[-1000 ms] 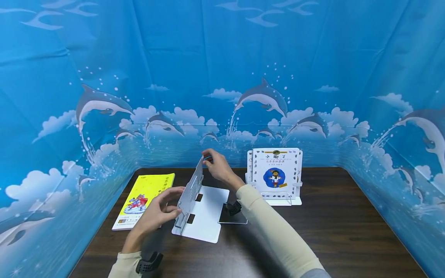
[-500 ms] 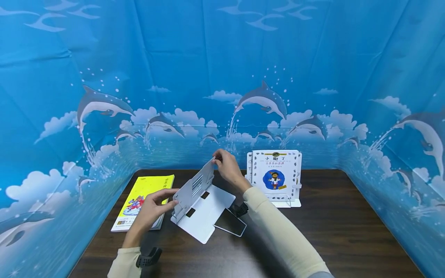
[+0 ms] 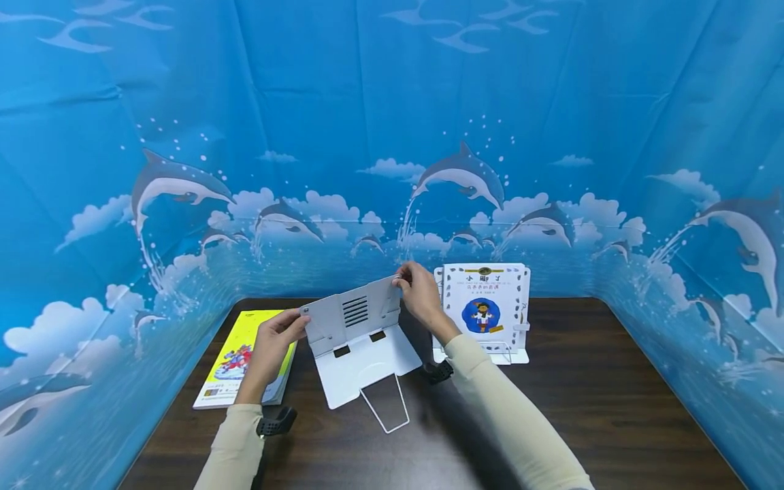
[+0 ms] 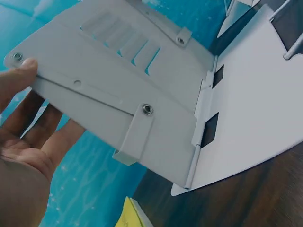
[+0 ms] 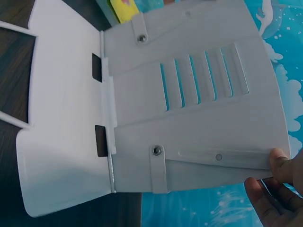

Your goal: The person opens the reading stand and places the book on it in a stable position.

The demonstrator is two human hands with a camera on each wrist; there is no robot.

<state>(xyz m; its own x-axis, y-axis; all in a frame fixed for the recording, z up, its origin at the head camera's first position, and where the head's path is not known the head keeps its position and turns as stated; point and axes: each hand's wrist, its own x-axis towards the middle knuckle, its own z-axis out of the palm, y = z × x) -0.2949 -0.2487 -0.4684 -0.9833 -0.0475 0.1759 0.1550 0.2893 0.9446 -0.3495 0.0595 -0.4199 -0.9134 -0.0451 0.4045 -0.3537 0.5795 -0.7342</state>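
A white metal book stand (image 3: 361,374) stands unfolded over the table in the middle of the head view, its slotted panel raised from the flat plate. Its wire loop (image 3: 397,428) points toward the person. My left hand (image 3: 272,347) pinches the panel's upper left corner, the thumb on the near face, as the left wrist view shows the hand (image 4: 23,146) from close by. At the upper right corner, my right hand (image 3: 422,292) pinches the panel between thumb and fingers. The right wrist view shows the louvred slots and riveted side brackets of the panel (image 5: 132,94).
A yellow book (image 3: 245,354) lies flat at the left, partly behind the left forearm. To the right, a white picture book (image 3: 484,289) leans upright on another white stand (image 3: 519,355). A blue dolphin-print curtain (image 3: 392,136) surrounds the dark wooden table (image 3: 588,408).
The book stand has turned so its slotted panel faces the person, and its wire loop has swung from the right to the front. The right hand moved right; the left hand moved up.
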